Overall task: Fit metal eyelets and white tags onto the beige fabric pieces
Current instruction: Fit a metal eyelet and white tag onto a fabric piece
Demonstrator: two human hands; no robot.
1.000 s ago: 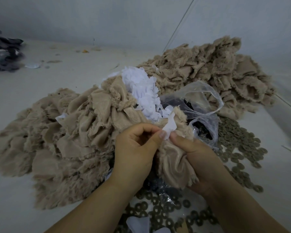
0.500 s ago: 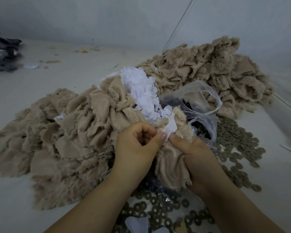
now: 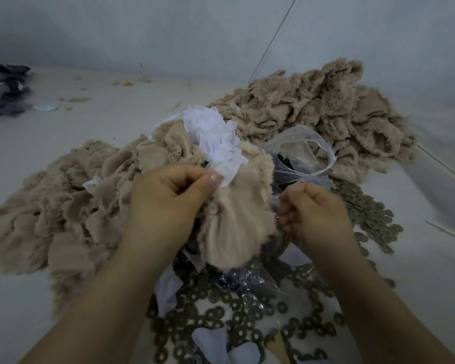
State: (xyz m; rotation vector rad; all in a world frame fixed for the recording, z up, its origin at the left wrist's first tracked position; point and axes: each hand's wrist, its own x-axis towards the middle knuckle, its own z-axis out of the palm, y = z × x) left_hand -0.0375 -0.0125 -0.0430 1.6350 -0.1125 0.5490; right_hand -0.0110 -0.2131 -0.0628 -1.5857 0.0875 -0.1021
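My left hand (image 3: 168, 200) grips a frayed beige fabric piece (image 3: 234, 227) and pinches a white tag (image 3: 230, 172) against its top edge with the thumb. My right hand (image 3: 318, 219) is apart from the piece, to its right, with fingers curled against the clear plastic bag (image 3: 300, 153). Whether those fingers hold anything is hidden by the film. A heap of white tags (image 3: 213, 135) lies just behind the held piece. Round metal eyelets (image 3: 365, 216) are scattered at the right, and more eyelets (image 3: 221, 311) lie under my forearms.
A large pile of beige pieces (image 3: 63, 206) spreads to the left, and another beige pile (image 3: 313, 109) sits at the back right. Dark cloth (image 3: 3, 88) lies at the far left edge. A thin pale stick (image 3: 447, 232) lies at the right. Loose white scraps (image 3: 210, 340) sit at the front.
My right hand let go of the white tag and fabric and moved right to the plastic bag. My left hand kept its hold on the piece and tag.
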